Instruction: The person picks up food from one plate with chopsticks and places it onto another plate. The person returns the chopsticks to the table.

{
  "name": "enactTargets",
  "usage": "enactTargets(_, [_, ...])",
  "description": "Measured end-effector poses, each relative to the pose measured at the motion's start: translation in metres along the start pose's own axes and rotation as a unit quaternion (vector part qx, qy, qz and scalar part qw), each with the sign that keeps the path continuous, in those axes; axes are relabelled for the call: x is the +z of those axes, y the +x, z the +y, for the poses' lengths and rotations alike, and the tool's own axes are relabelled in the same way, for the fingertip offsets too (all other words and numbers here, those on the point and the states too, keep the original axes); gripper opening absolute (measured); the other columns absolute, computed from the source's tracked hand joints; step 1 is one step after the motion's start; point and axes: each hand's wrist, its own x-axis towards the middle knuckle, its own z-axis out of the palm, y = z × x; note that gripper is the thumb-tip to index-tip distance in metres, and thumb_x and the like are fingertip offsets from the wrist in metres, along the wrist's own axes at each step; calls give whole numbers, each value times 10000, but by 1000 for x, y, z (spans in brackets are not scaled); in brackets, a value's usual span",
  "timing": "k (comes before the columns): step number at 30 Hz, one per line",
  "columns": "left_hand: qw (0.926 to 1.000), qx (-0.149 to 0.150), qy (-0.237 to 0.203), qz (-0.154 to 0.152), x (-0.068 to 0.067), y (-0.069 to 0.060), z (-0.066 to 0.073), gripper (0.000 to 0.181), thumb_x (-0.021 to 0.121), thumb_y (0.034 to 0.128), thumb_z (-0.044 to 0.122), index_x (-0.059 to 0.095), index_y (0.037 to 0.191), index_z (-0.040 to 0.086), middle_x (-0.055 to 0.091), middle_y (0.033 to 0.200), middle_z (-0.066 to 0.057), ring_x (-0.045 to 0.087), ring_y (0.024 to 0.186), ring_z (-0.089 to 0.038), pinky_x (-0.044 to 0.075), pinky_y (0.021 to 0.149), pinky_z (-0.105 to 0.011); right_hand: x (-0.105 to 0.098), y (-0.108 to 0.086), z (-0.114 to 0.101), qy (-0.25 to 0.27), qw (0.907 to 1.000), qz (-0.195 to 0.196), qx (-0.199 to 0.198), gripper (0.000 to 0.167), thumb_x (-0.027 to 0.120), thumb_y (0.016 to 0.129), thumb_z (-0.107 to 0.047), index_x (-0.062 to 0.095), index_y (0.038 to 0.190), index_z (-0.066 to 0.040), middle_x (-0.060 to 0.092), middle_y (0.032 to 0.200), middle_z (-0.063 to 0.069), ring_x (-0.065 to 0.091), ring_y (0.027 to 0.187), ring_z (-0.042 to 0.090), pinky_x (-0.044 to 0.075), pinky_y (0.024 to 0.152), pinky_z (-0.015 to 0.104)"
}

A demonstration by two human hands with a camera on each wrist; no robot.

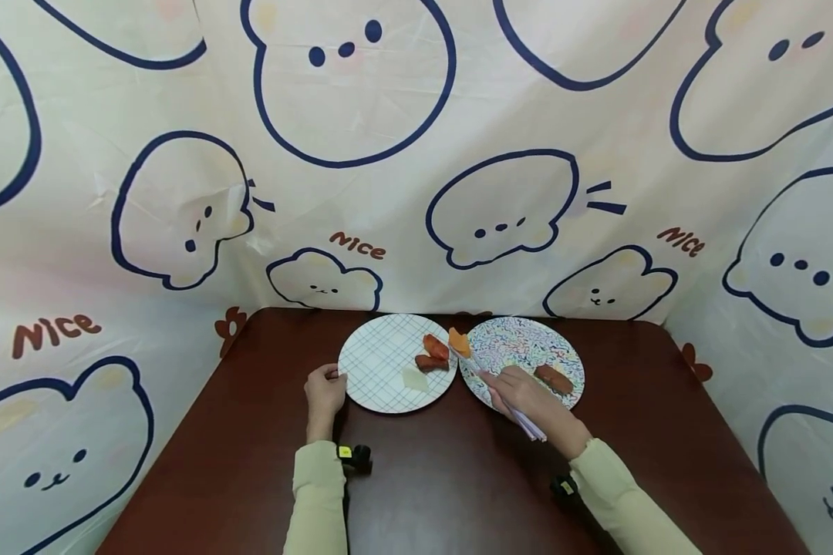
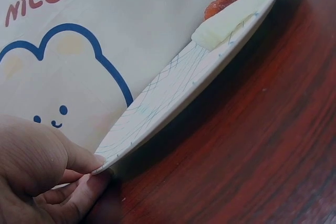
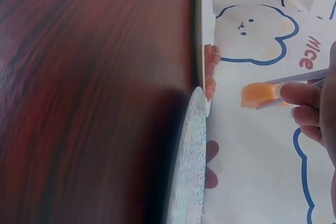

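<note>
My left hand (image 1: 325, 391) pinches the left rim of a round white plate (image 1: 375, 354) with blue-green grid lines; the thumb (image 2: 86, 160) lies on top and fingers are below. On that plate are reddish-brown food pieces (image 1: 432, 362) and a pale green slice (image 2: 223, 27). A pair of pale sticks (image 1: 524, 424), like chopsticks, is in my right hand (image 1: 527, 397). Their tips hold an orange food piece (image 3: 258, 95) in the air, above where the two plates meet. Under my right hand lies a speckled multicoloured plate (image 1: 507, 339) bearing a brown sausage-like piece (image 1: 554, 379).
Both plates stand side by side near the far edge of a dark reddish-brown table (image 1: 444, 478). Behind and beside it hangs a white curtain (image 1: 403, 200) printed with bear outlines. Black wrist cameras are strapped at both sleeves.
</note>
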Motion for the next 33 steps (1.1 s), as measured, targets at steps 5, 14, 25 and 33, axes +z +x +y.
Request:
enactTargets(5, [10000, -40, -5, -4, 0, 2, 1, 386, 582, 1016, 96, 578, 1370, -58, 587, 1265, -266, 601, 1184, -421, 527, 920, -531, 6, 7, 0, 399, 9992, 58, 54, 287, 539, 1021, -93, 682, 1218, 60, 617, 766, -5, 546, 737, 105, 513, 691, 237])
enactTargets(14, [10000, -22, 3, 74, 0, 2, 1, 375, 590, 1010, 102, 594, 1352, -52, 597, 1248, -257, 613, 1164, -411, 534, 909, -530, 25, 25, 4, 660, 9953, 695, -151, 495, 332, 1110, -231, 720, 1157, 73, 662, 785, 30, 573, 711, 134, 508, 646, 260])
enactTargets(25, [10000, -11, 65, 23, 1, 2, 2, 373, 586, 1013, 101, 595, 1355, -48, 596, 1260, -259, 613, 1171, -409, 534, 910, -527, 44, 45, 3, 953, 9872, 1172, -519, 420, 394, 1093, -170, 718, 1121, 96, 613, 723, 36, 562, 644, 137, 504, 605, 244])
enactTargets(33, [10000, -12, 65, 36, 0, 2, 2, 371, 592, 1011, 99, 596, 1348, -57, 598, 1258, -266, 619, 1176, -414, 540, 908, -527, 53, 53, -14, 1400, 9881, 601, -193, 384, 405, 1095, -158, 703, 1189, 65, 713, 871, 72, 633, 762, 162, 554, 695, 267])
